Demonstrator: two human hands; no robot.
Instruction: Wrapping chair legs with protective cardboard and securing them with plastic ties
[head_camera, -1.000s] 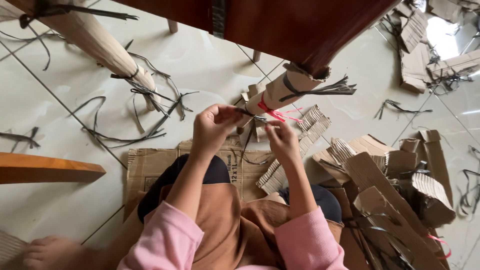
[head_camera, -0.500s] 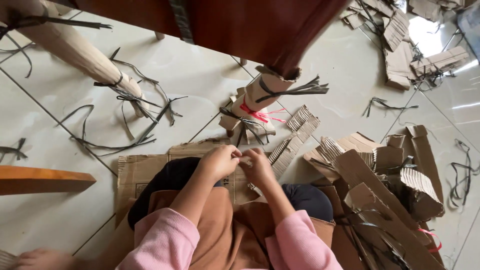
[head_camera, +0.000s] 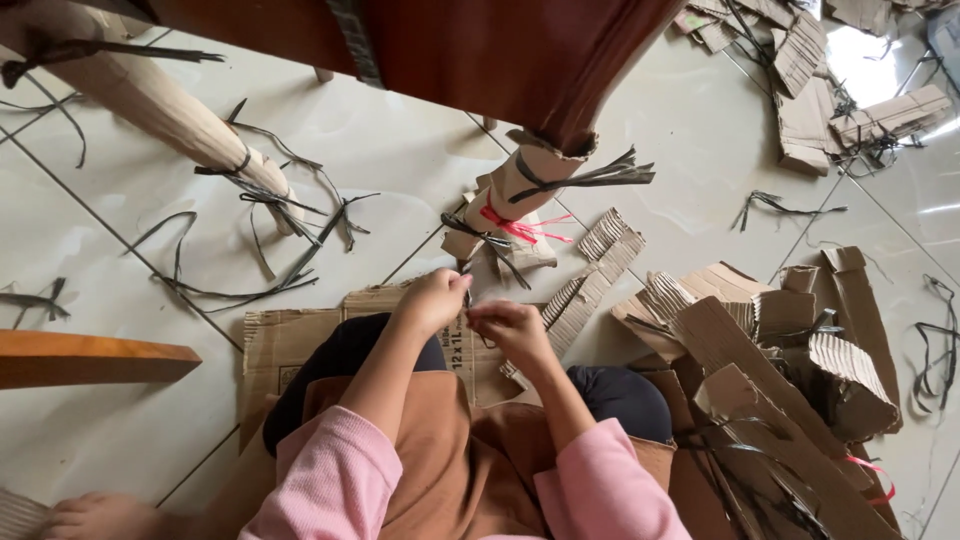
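- While crouched over a flat brown cardboard sheet, worked just below the cardboard-wrapped wooden furniture leg, used as the landmark for every place given.
- Left hand, below and slightly left of that leg: closed at the fingertips, pinching a thin dark plastic strap.
- Right hand, directly below the leg and almost touching the left hand: curled shut, apparently on the lower part of the same strap. Fingertips partly hidden, so the exact grip could not be told.
- Strap: led up from between the two hands toward the foot of the leg, ending near the bright red ribbon tied there. Could not tell whether joined to the dark bands already round that foot.
- Right of the leg: a heap of torn corrugated cardboard scraps, partly under the knee.
- Far left of the leg: a second cardboard-wrapped leg, with loose dark strap offcuts scattered over the pale tiled floor between the two.
- Judged risks:
  - Slick, narrow strap pinched only by fingertips, so could slip free under a hard pull.
  - Strap edge drawn tight across bare fingers could cut or chafe.
  - Loose wrapping at the foot of the leg could shift or tear if tugged sideways.
  - Offcuts on smooth tile near the leg could be slippery underfoot.
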